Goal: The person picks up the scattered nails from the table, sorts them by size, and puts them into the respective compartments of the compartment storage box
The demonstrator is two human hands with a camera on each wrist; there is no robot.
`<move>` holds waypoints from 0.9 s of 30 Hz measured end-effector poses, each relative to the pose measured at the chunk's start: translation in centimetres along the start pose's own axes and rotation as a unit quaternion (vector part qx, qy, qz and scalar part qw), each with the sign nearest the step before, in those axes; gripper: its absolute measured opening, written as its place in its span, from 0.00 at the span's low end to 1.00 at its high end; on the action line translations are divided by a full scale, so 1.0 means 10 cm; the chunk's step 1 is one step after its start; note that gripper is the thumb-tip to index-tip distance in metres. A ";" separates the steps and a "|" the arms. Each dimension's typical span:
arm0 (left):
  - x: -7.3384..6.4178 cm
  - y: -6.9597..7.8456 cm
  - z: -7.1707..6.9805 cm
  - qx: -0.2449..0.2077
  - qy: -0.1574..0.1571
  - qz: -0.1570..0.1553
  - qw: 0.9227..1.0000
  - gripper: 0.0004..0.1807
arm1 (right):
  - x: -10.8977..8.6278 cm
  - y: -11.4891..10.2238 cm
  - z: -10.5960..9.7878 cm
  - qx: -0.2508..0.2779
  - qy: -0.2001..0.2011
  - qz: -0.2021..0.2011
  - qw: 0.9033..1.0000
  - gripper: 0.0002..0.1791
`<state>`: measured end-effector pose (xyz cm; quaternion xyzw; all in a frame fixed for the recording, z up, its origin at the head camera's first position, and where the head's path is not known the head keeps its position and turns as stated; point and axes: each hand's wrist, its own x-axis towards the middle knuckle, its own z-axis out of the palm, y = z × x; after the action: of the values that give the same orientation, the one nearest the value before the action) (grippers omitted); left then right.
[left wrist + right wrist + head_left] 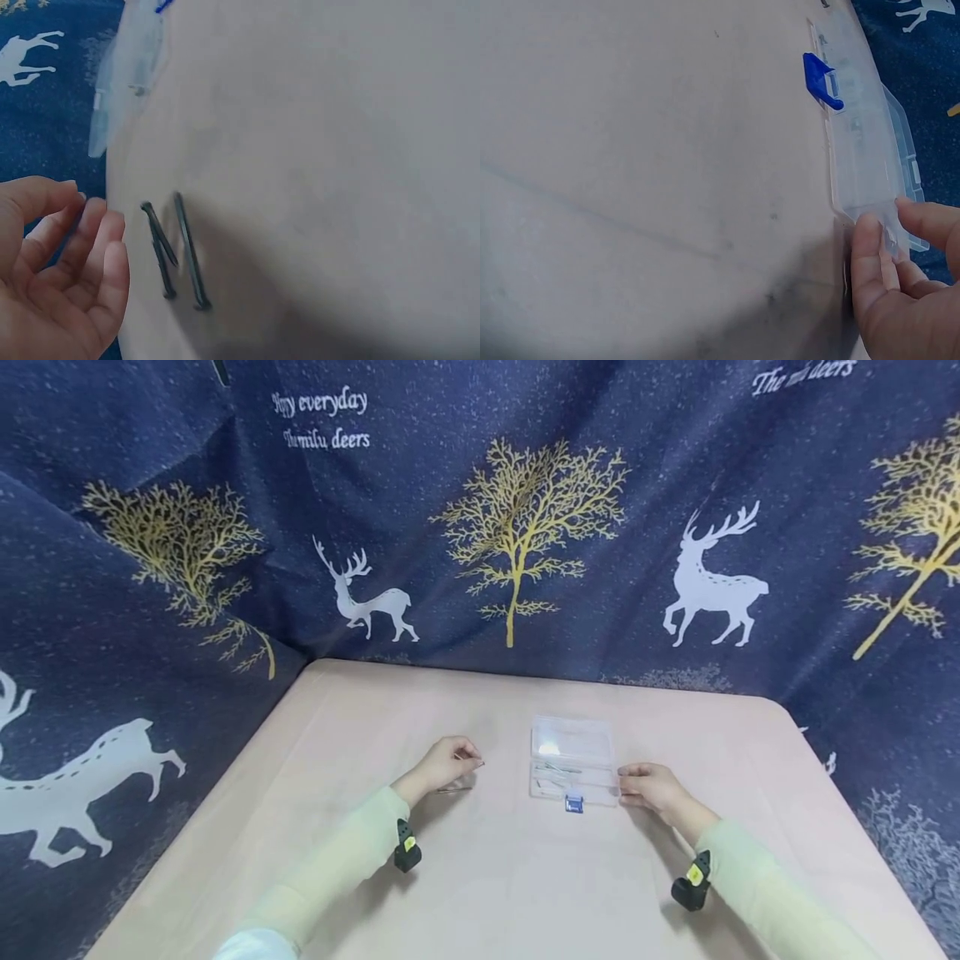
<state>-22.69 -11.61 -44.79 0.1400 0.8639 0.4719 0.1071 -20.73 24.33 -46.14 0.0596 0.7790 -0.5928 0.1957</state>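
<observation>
My left hand (pixel 447 763) is above the table left of a clear plastic box, thumb and index fingertips together. A thin nail (pixel 482 764) shows at these fingertips in the head view; the left wrist view does not show it clearly. Three dark nails lie on the table beside that hand: a longer nail (pixel 191 255) and two shorter nails (pixel 161 259) touching or crossing. My right hand (pixel 907 285) grips the right end of the clear plastic box (pixel 862 157). The box has its lid (pixel 573 739) raised at the back, and several thin nails (pixel 558 768) lie inside.
A blue latch (pixel 573 803) sticks out from the box's front edge. The pale pink table (pixel 510 877) runs to a dark blue cloth (pixel 450 527) printed with deer and trees, which hangs behind and to the left.
</observation>
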 end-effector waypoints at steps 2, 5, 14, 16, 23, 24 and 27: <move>-0.01 -0.06 0.01 0.021 0.002 0.010 1.000 0.05 | 0.00 0.01 -0.02 0.005 -0.004 0.000 1.000 0.26; -0.01 -0.11 0.03 0.067 0.006 0.014 0.998 0.04 | -0.02 0.02 -0.03 0.024 -0.003 0.008 1.000 0.26; -0.03 -0.16 0.05 0.201 0.003 -0.018 0.979 0.05 | -0.04 0.04 -0.02 0.077 -0.013 0.000 0.997 0.27; -0.04 -0.17 0.05 0.216 0.008 -0.022 0.976 0.04 | -0.03 0.04 -0.01 0.084 -0.009 0.000 0.996 0.27; -0.04 -0.18 0.06 0.243 0.018 -0.033 0.969 0.03 | 0.00 0.03 -0.01 0.067 -0.017 0.003 0.998 0.28; -0.04 -0.18 0.06 0.248 0.018 -0.031 0.968 0.02 | 0.01 0.03 -0.01 0.064 -0.018 0.005 0.998 0.28; -0.03 -0.17 0.06 0.258 0.018 -0.025 0.966 0.03 | 0.02 0.01 -0.03 0.060 -0.021 0.008 0.998 0.28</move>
<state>-22.43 -12.10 -46.51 0.1327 0.9613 0.2328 0.0639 -20.98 24.67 -46.26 0.0653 0.7373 -0.6379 0.2124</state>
